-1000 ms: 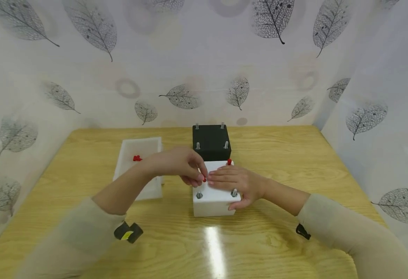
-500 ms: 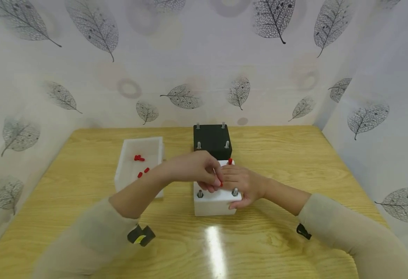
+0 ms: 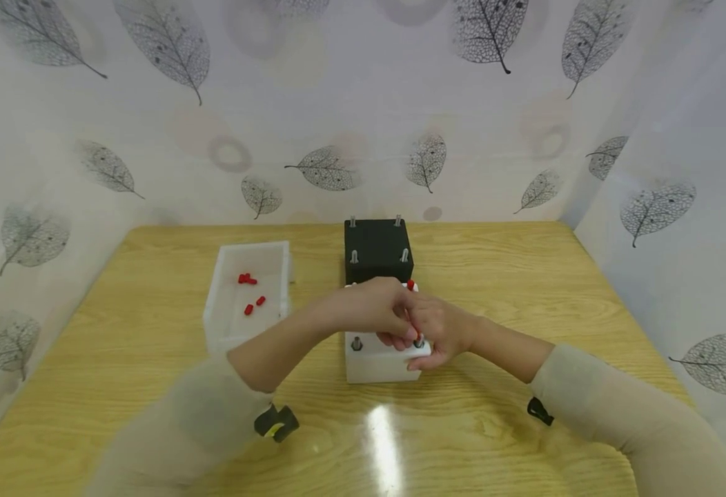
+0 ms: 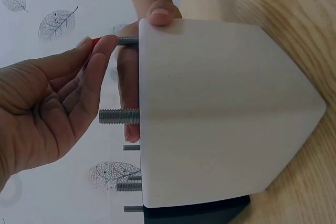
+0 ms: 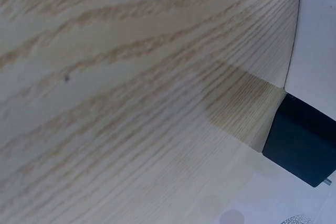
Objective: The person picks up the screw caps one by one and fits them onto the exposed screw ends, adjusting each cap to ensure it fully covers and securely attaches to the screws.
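Note:
A white block (image 3: 378,364) with upright threaded bolts stands mid-table, with a black block (image 3: 377,247) right behind it. My left hand (image 3: 400,326) reaches across its top and pinches a small red cap (image 4: 96,41) at the tip of the front-right bolt (image 4: 128,40). My right hand (image 3: 440,337) grips the block's right side, with its thumb (image 4: 160,11) on the front face. Another red cap (image 3: 410,284) sits on the far-right bolt. The front-left bolt (image 3: 356,343) is bare. The right wrist view shows only a corner of the white block (image 5: 317,40), the black block (image 5: 302,145) and the tabletop.
A white tray (image 3: 214,314) to the left holds several loose red caps (image 3: 248,279). The black block carries bare bolts (image 3: 353,257) at its corners. Leaf-patterned walls (image 3: 338,103) close in the wooden table (image 3: 493,276) on three sides.
My left hand has carried the red cap rightwards over the white block, from near its left side to the front-right bolt. The right hand has kept its grip.

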### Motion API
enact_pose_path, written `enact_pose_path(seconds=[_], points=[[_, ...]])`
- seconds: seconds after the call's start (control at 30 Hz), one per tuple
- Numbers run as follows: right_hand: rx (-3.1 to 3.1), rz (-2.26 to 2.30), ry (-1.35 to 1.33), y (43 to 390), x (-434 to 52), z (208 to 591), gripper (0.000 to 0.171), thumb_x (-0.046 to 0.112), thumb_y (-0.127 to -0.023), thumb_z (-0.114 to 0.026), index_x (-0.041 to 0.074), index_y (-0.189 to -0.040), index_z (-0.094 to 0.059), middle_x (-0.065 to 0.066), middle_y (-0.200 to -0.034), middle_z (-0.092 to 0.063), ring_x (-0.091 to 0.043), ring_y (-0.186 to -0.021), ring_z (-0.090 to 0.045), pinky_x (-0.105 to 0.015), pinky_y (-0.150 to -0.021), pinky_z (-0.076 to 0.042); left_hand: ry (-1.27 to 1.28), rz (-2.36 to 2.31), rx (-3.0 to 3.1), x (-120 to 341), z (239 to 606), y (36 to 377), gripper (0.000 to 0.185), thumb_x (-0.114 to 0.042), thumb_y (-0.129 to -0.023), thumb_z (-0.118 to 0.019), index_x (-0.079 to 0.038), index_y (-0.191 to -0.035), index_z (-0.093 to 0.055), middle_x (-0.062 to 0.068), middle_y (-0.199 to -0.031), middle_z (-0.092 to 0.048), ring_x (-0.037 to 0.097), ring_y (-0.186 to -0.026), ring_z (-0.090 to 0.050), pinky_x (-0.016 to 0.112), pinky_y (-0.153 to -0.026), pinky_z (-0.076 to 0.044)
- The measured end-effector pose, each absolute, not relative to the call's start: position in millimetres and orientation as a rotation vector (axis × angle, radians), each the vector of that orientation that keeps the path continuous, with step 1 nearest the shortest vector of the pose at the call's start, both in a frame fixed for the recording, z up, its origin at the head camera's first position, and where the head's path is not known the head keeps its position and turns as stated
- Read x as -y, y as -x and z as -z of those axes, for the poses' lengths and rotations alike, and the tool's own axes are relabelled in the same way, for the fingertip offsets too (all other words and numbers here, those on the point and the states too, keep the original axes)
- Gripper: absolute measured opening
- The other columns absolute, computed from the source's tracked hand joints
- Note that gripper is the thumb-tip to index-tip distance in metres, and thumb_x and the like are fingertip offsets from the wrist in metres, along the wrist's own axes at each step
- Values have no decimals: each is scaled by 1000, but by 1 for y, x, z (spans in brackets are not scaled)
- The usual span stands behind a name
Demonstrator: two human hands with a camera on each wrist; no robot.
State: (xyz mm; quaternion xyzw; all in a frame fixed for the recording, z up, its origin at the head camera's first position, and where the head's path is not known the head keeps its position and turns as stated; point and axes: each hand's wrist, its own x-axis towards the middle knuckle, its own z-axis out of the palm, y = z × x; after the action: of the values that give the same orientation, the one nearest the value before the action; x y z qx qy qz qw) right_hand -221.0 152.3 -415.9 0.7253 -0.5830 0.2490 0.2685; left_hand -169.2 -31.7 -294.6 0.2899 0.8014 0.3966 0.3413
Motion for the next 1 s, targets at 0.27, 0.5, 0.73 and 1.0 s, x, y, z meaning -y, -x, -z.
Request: enact_pose_path(seconds=[0.27, 0.5, 0.73, 1.0], points=[[1588, -616, -1957, 222, -154, 413, 44, 50, -92, -49, 8, -80, -55, 1, -72, -52, -11, -66, -51, -27, -65, -45, -749, -993, -2234, 22, 298, 166, 8, -9, -87, -67, -4, -82, -65, 2, -67, -64, 10, -59, -60, 22, -58, -53], [1575, -619, -1956, 221, -156, 412, 39, 48, -90, -54, 11, -76, -56, 5, -72, -53, -10, -68, -50, -28, -64, -44, -809, -919, -2342, 17, 299, 160, 14, -9, -87, -66, -9, -73, -63, -3, -64, -61, 7, -58, -54, 18, -54, -44], [1618, -613, -1994, 220, -158, 411, 37, 49, -88, -57, 14, -76, -59, 7, -74, -56, -8, -72, -52, -26, -67, -45, -828, -875, -2421, 15, 298, 153, 17, -1, -82, -64, -12, -69, -60, -4, -63, -51, 9, -54, -41, 18, -49, -32], [1669, -652, -2067, 221, -159, 408, 42, 52, -88, -56, 10, -81, -56, 5, -73, -55, -8, -71, -50, -23, -68, -43, -871, -797, -2500, 13, 298, 150, 15, -7, -84, -68, -13, -74, -59, -4, -70, -55, 8, -62, -48, 16, -54, -39]])
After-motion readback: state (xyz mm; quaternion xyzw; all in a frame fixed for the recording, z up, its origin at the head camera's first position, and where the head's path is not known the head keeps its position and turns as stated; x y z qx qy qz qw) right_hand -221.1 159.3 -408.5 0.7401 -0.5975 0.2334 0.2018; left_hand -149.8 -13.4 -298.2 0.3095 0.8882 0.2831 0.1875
